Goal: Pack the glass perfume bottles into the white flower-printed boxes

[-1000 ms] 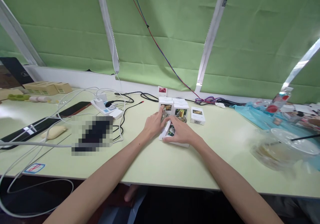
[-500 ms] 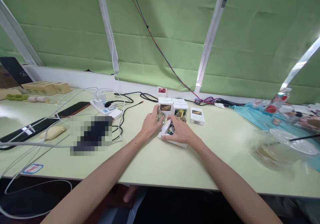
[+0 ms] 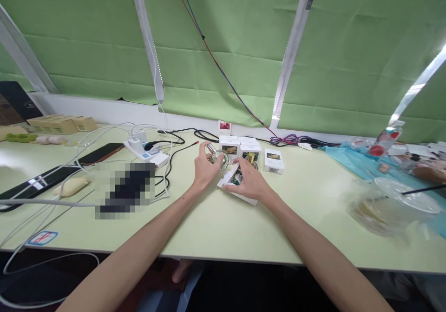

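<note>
My left hand (image 3: pixel 207 164) is closed on a small round glass perfume bottle (image 3: pixel 223 160) with a silvery cap, tilted toward the left. To its right, my right hand (image 3: pixel 250 180) grips a white box (image 3: pixel 249 200) with a flower picture; the box lies on the table with its flap end toward the left hand. Just behind the right hand stands a second bottle with a gold cap (image 3: pixel 251 156), partly hidden by the fingers. Several white boxes with flower pictures (image 3: pixel 230 150) are grouped behind both hands, and one more box (image 3: pixel 273 161) stands a little to the right.
A power strip (image 3: pixel 139 149) with tangled cables and phones (image 3: pixel 101 154) covers the left side. At right are a clear lidded container (image 3: pixel 379 209) with a dark straw, a blue plastic sheet (image 3: pixel 348 158) and a bottle (image 3: pixel 386 137). The table's front edge runs below my forearms.
My left hand has shifted slightly left, and the bottle in it has tipped from near upright to leaning left. The right hand stays on the white box.
</note>
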`<state>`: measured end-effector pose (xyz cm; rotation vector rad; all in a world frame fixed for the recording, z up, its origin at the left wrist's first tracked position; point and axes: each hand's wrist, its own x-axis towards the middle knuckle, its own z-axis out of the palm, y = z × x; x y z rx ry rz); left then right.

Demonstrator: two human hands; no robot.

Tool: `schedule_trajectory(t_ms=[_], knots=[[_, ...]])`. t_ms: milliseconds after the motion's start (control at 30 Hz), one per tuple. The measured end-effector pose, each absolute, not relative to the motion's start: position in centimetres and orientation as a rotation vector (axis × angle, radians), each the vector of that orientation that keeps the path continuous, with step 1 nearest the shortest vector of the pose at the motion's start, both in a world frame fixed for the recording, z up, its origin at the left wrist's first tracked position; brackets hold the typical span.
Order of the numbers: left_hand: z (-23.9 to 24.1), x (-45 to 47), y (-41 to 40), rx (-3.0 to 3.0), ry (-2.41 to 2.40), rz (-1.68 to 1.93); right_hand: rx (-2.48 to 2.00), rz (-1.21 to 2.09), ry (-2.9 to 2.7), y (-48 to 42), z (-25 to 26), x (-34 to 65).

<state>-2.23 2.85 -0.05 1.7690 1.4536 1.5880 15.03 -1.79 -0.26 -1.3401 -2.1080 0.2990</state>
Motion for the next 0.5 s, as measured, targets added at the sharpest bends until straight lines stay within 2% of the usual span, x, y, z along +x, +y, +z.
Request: schedule_trajectory(t_ms=[500], knots=[[-0.23,-1.62,2.64,1.646,1.232,1.467,-1.32,0.329,-1.935,-1.91,-0.28,14.61]])
